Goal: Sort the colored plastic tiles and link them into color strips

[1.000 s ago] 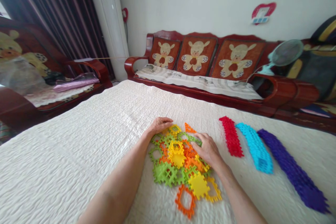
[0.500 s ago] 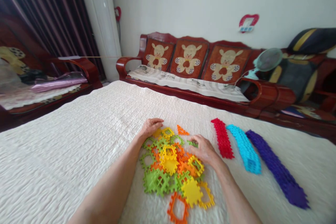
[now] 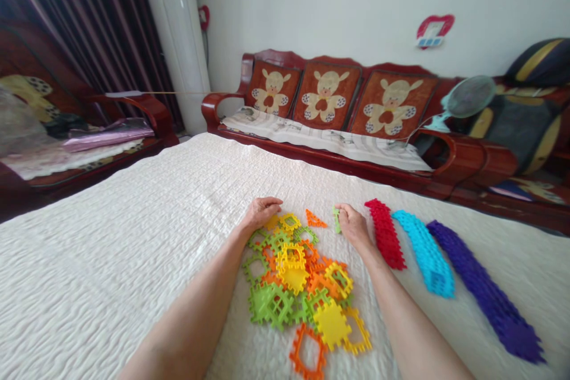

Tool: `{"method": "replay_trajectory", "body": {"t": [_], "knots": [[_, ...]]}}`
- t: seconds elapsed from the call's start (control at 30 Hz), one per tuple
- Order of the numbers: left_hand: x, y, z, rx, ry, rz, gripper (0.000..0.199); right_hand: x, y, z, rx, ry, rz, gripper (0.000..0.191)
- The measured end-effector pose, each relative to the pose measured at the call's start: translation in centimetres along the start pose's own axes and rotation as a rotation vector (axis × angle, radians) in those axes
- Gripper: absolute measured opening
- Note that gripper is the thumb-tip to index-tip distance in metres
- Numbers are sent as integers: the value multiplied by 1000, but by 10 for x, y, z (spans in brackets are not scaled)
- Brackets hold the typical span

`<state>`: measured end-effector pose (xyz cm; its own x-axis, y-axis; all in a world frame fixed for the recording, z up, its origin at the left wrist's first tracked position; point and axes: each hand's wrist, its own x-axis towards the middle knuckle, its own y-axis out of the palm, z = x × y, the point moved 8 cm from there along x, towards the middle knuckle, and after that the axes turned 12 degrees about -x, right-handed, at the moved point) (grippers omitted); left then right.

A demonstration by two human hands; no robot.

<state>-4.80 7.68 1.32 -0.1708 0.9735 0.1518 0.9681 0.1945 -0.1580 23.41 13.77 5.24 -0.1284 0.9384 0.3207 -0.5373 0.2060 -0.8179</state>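
A loose pile of green, orange and yellow plastic interlocking building pieces lies on the white quilted cover [image 3: 155,219]. At its far left edge rests my left hand [image 3: 263,212], fingers stretched to the right, beside a yellow piece [image 3: 272,222]. My right hand [image 3: 352,222] pinches a small green building piece [image 3: 336,219], held upright just right of the pile. Between the hands lies an orange triangular piece [image 3: 315,218]. Nearer me are a yellow square piece [image 3: 332,325], an orange frame piece [image 3: 308,353] and green window-like pieces [image 3: 272,304].
To the right lie a red row [image 3: 386,234], a light blue row [image 3: 425,254] and a purple row [image 3: 485,291] of joined or stacked pieces. Beyond the cover's edge stands a wooden sofa [image 3: 329,157] with bear cushions. A fan [image 3: 467,98] stands at its right.
My right hand has moved away from me and slightly right, lifting the green piece off the pile's edge and turning it upright. My left hand stays in place. The view has shifted slightly.
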Motion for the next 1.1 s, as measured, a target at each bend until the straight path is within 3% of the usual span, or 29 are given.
{"method": "replay_trajectory", "body": {"t": [0.17,0.27,0.33,0.43,0.57,0.73,0.9,1.0,1.1], "knots": [[-4,-4,-9,-33,-18,-15,32,-5,0,5,-168,-110,-58,35],[-6,-5,-11,-68,-49,-25,31,-14,4,2,-296,-98,6,43],[-6,-5,-11,-85,-51,-25,31,-19,8,4,-335,-141,54,37],[-5,-5,-9,-108,-44,-34,29,-27,7,12,-294,-237,30,31],[-5,-6,-10,-136,-30,-57,27,-45,-14,31,-155,-311,-68,31],[-6,-8,-11,-169,-10,-55,29,-88,-35,60,86,-418,166,31],[-7,-8,-14,-176,-52,-19,35,-134,-42,60,253,-406,472,43],[-21,-13,-31,-87,-24,-20,38,-153,-45,54,280,-391,512,55],[-52,-8,-70,107,186,71,37,-164,-42,52,230,-412,469,67]]}}
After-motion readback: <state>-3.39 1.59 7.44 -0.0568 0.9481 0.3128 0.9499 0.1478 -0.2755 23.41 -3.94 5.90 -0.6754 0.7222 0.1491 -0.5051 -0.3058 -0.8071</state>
